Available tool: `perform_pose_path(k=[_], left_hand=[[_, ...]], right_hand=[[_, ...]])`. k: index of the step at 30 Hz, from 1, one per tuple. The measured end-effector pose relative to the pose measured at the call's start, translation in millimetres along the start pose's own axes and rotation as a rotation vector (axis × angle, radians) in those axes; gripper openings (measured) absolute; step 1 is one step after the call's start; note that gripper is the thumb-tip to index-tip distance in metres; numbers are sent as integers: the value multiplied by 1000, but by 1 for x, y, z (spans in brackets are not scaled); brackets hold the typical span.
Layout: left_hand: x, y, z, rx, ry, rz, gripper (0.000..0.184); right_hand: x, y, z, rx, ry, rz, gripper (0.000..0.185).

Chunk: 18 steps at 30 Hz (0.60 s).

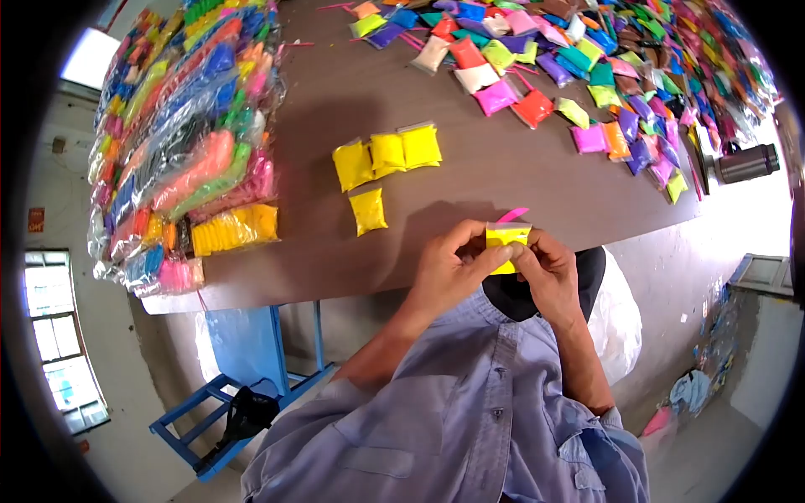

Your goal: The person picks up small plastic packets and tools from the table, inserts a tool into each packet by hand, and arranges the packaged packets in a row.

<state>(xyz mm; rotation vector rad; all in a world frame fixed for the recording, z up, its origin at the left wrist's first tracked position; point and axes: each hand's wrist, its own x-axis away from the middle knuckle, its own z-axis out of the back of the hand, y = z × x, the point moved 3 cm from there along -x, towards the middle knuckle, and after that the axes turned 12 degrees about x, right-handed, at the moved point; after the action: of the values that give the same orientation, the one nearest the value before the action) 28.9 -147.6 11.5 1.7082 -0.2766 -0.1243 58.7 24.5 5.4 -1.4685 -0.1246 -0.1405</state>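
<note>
Close to my chest, at the table's front edge, a small yellow packet [508, 238] is pinched between both hands. My left hand [453, 267] grips its left side, thumb across the front. My right hand [551, 270] closes on its lower right part. Behind the packet's top edge a thin pink strip [514, 215] sticks up; its lower end is hidden. To the left on the table lie several more yellow packets: a row of three [387, 154] and a single one [368, 211] just in front of them.
Large clear bags of coloured packets [193, 126] are piled at the left. Loose packets in many colours [579, 67] cover the back right, with pink sticks among them. A metal flask [749, 163] lies past the right edge. A blue chair [251, 356] stands front left.
</note>
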Motion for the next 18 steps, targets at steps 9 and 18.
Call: perform_pose_path(k=[9, 18], left_hand=[[29, 3, 98, -124, 324, 22, 20], [8, 10, 152, -68, 430, 60, 23]], right_hand=[[-32, -9, -95, -18, -201, -29, 19], [-36, -8, -110, 237, -246, 195, 19]])
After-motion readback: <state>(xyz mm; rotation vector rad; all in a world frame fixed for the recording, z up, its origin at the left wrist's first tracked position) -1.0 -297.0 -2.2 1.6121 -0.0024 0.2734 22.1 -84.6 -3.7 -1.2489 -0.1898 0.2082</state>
